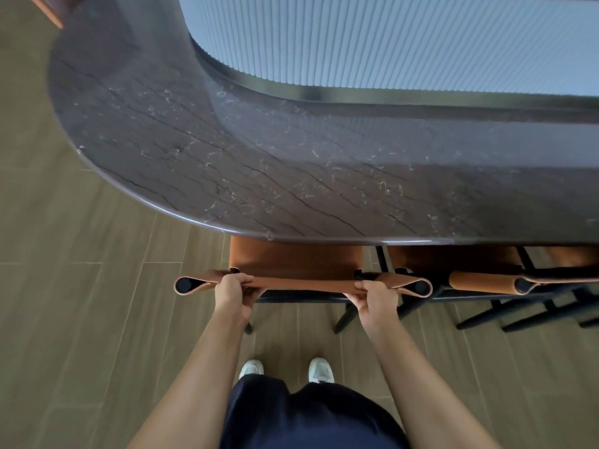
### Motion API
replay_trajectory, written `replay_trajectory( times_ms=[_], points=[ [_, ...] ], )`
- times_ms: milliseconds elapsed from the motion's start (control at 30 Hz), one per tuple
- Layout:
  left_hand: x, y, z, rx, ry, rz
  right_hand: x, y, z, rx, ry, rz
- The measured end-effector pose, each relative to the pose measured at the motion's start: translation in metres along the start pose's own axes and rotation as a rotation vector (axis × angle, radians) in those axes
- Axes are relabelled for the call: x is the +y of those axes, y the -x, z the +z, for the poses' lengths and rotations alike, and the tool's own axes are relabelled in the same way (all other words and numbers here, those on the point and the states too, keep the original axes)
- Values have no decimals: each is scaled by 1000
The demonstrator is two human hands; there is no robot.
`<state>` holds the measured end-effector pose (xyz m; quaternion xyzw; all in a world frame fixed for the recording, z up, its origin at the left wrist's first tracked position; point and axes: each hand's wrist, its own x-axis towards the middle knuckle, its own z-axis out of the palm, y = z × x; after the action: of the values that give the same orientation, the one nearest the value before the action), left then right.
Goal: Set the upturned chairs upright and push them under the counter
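While the tan leather chair (296,264) stands upright with its seat partly under the counter (227,163), both hands close on the top edge of its backrest: the left hand (231,294) grips near the left end, the right hand (376,298) near the right end, fingers curled over the leather strap. Just right of it a second chair (453,259) of the same kind stands upright, its seat also tucked under the counter edge, with black legs splayed toward the near side. The counter is dark veined stone with a rounded left end, and a ribbed pale panel (389,37) rises at its far side. The floor (81,286) is wood-look planks; white shoes (321,371) show near.
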<state>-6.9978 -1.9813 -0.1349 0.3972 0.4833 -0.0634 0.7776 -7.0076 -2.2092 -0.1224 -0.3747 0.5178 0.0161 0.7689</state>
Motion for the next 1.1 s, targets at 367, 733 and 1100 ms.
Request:
replay_trajectory(
  times_ms=[367,733,1100],
  points=[
    [-20,-5,32,36,23,20,-39,-27,-14,-101,37,52],
    [-14,9,26,-91,70,-19,-44,-24,-24,-172,244,74],
    [-55,53,27,-170,159,43,-50,2,-65,-320,250,22]
  ],
)
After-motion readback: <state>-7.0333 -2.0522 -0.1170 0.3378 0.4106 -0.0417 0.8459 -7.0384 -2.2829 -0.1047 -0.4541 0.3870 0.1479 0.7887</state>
